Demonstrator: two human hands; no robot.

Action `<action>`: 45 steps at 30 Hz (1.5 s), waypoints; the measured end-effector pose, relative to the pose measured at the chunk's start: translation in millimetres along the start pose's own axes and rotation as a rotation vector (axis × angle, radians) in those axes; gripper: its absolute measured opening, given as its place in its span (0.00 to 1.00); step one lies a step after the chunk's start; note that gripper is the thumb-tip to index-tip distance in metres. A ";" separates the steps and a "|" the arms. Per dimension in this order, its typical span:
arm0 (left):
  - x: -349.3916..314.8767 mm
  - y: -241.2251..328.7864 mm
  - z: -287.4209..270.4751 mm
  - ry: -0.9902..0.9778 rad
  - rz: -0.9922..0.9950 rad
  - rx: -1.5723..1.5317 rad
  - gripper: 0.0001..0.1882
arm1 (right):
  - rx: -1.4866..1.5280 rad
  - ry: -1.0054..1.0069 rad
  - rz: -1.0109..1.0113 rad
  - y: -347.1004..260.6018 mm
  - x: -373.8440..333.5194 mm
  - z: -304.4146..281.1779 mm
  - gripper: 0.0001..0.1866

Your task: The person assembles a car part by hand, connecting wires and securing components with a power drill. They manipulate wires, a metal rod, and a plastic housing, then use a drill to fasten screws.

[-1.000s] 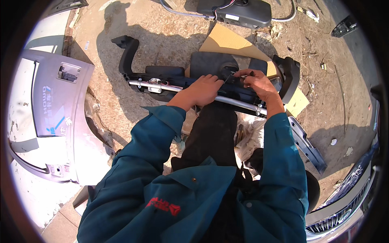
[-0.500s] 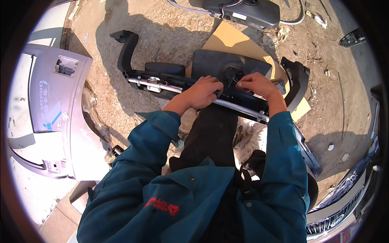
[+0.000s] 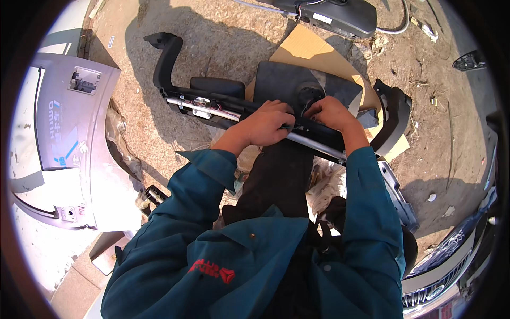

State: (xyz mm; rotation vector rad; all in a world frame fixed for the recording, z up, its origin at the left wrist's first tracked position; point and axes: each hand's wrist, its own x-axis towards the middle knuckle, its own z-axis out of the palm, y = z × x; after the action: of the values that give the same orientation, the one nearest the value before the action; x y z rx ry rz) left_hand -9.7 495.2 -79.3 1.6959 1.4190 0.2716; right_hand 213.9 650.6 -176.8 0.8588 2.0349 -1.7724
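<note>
Across my lap lies a truck side mirror assembly with a silver metal tube and curved black plastic arms at its ends. My left hand rests on the middle of it, fingers curled down over the tube; what is under them is hidden. Close by, my right hand is closed in a pinch on thin wires beside a round black mount. That mount sits on a large flat black mirror housing. A smaller black mirror housing is to the left.
Cardboard lies under the mirror on the dirt ground. Another black mirror unit with a grey cable is beyond it. A pale vehicle door stands at left, and a vehicle grille is at lower right.
My right hand has shifted slightly left and down, nearer my left hand. My left hand stays on the tube. The view has tilted a little.
</note>
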 end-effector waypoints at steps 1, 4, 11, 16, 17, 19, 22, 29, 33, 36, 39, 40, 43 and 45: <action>-0.5 0.9 -0.3 -0.002 -0.004 -0.001 0.09 | -0.036 0.012 0.025 -1.5 0.1 1.9 0.18; -2.0 0.2 -2.3 0.014 -0.006 -0.003 0.09 | -0.217 0.086 -0.041 -9.2 -2.9 7.5 0.16; -8.2 5.5 -1.7 0.063 0.012 -0.029 0.07 | -0.364 0.032 -0.013 -17.6 2.0 0.2 0.15; -2.1 -2.5 -4.8 0.039 0.014 -0.082 0.07 | -0.135 -0.048 0.025 -11.8 8.1 8.2 0.16; -0.4 -2.5 -5.1 0.036 0.008 -0.090 0.07 | -0.098 -0.063 0.051 -5.4 8.1 7.3 0.16; 0.1 -5.1 -4.2 0.030 -0.008 -0.100 0.07 | -0.017 -0.101 0.104 -0.2 6.5 9.0 0.17; 4.5 -10.3 -3.1 0.043 -0.022 -0.110 0.09 | 0.114 -0.064 0.104 4.1 9.2 13.9 0.16; 5.6 -11.1 0.3 0.115 -0.057 -0.171 0.12 | 0.266 -0.113 0.327 -4.8 11.6 12.7 0.32; 7.4 -9.2 -2.4 0.127 -0.059 -0.153 0.13 | 0.212 -0.109 0.370 -11.9 7.0 9.5 0.48; 10.3 -6.6 -4.8 0.148 -0.106 -0.252 0.13 | 0.117 -0.126 0.400 -21.7 5.4 9.9 0.53; 12.3 -6.2 -4.8 0.169 -0.117 -0.225 0.12 | 0.143 -0.105 0.381 -20.2 6.5 15.1 0.53; 13.3 -5.4 -5.3 0.156 -0.122 -0.228 0.12 | 0.176 -0.089 0.369 -16.7 7.1 15.9 0.53; 12.9 -4.9 -5.3 0.130 -0.138 -0.235 0.13 | 0.235 -0.067 0.367 -10.7 4.0 11.6 0.51; 11.8 -5.5 -4.6 0.133 -0.142 -0.230 0.13 | 0.246 -0.069 0.366 -10.3 5.3 13.1 0.49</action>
State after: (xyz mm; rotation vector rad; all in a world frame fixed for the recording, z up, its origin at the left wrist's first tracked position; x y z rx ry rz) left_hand -12.7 507.5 -84.8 1.4054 1.5349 0.4572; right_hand 201.4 638.5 -174.3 1.1403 1.5166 -1.8292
